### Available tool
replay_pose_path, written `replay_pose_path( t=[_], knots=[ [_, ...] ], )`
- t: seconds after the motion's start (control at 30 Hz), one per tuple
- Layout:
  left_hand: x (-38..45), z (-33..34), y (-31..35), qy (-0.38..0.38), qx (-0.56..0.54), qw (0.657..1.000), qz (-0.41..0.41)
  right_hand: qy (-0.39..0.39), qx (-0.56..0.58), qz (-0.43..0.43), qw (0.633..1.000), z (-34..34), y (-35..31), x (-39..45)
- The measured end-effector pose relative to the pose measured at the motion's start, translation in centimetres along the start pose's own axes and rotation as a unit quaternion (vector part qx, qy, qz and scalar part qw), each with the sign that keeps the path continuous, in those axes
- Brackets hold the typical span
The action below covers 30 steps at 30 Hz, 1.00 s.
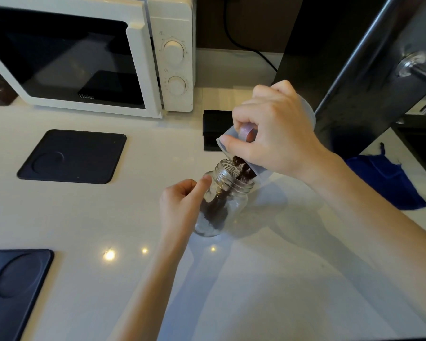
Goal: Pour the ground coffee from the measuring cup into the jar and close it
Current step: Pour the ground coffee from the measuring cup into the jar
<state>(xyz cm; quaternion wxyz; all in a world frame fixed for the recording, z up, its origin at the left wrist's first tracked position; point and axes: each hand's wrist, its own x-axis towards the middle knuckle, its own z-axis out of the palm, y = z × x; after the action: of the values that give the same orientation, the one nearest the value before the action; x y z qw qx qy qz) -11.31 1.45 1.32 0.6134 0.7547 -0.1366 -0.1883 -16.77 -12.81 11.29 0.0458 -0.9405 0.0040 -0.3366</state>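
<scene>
A clear glass jar stands open on the white counter, tilted toward the right. My left hand grips its left side. My right hand holds a translucent plastic measuring cup by its handle, tipped steeply with the spout over the jar mouth. Dark ground coffee slides from the spout into the jar, and a pile of it lies inside the jar. I see no jar lid.
A white microwave stands at the back left. Two black mats lie on the counter, one left of the jar and one at the near left. A black box sits behind the cup, a blue cloth to the right.
</scene>
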Motion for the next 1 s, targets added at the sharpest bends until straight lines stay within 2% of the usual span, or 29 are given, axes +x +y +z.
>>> replay_pose_path(
  t=[1.0],
  knots=[
    [0.19, -0.1, -0.06, -0.006, -0.011, 1.0, -0.002, -0.011, -0.004, -0.009, 1.0, 0.14, -0.19, 0.1]
  ],
)
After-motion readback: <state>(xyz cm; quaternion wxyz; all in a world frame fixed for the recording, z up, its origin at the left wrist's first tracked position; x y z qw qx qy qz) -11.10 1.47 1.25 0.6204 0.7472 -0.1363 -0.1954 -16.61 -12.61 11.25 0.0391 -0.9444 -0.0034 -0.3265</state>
